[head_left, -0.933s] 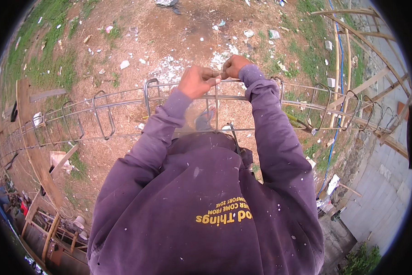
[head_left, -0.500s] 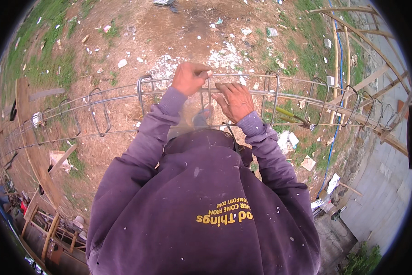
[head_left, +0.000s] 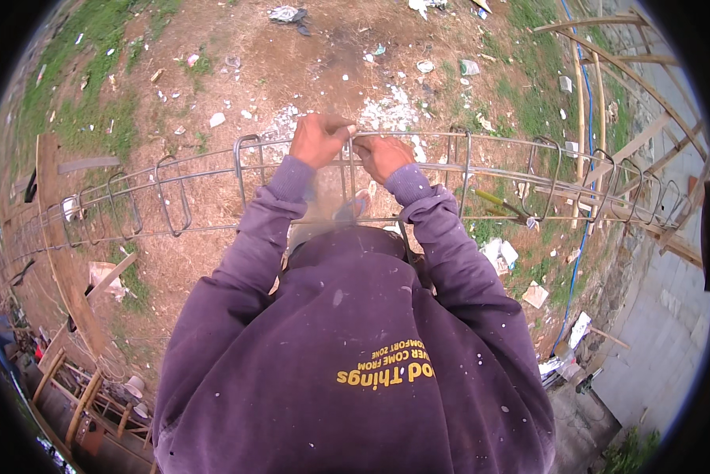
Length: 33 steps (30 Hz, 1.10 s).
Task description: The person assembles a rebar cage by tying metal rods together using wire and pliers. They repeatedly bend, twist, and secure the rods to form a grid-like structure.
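A long rebar cage, made of thin steel bars with rectangular stirrups, runs across in front of me from left to right. My left hand is closed at the top bar, thumb and fingers pinching where a stirrup meets it. Just right of that joint, my right hand has its fingers curled in against the same stirrup. Whatever its fingertips pinch is hidden. Farther right, a yellow-handled tool like pincers shows at the cage's lower bar.
Wooden posts stand at the left and timber poles at the right, by a blue hose. A grey slab lies at the right. Litter and white flakes are scattered over dirt and grass.
My right hand has moved left to the stirrup joint, and its spread fingers have curled in. My left hand stays at the top bar.
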{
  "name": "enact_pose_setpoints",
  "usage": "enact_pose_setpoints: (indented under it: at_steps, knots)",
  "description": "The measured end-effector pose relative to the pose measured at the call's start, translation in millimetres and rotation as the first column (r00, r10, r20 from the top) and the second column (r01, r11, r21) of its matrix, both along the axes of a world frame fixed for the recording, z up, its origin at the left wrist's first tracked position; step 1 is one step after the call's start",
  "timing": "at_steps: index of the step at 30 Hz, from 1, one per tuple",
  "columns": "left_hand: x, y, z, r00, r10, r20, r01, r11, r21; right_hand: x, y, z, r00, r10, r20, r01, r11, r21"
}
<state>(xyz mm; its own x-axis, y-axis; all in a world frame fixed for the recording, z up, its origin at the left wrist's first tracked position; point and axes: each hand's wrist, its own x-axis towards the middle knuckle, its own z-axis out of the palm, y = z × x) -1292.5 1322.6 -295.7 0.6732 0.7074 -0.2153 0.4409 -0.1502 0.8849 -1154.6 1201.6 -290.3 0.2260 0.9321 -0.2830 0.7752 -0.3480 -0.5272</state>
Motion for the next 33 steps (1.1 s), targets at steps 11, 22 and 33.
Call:
enact_pose_setpoints:
  at_steps: [11, 22, 33]
  knots:
    - [1, -26, -4, 0.973, 0.223, 0.052, -0.224, 0.974, 0.015, -22, -4, 57, 0.894, 0.086, 0.441, -0.236, 0.925, 0.299]
    - [-17, -24, -15, 0.974, 0.071, 0.214, -0.138, 0.938, 0.317, 19, 89, 117, 0.796, 0.455, 0.400, -0.527, 0.845, 0.089]
    - [4, -35, -7, 0.943, 0.314, 0.114, -0.326, 0.940, 0.104, 77, 82, 40, 0.846, 0.159, 0.509, -0.104, 0.985, -0.136]
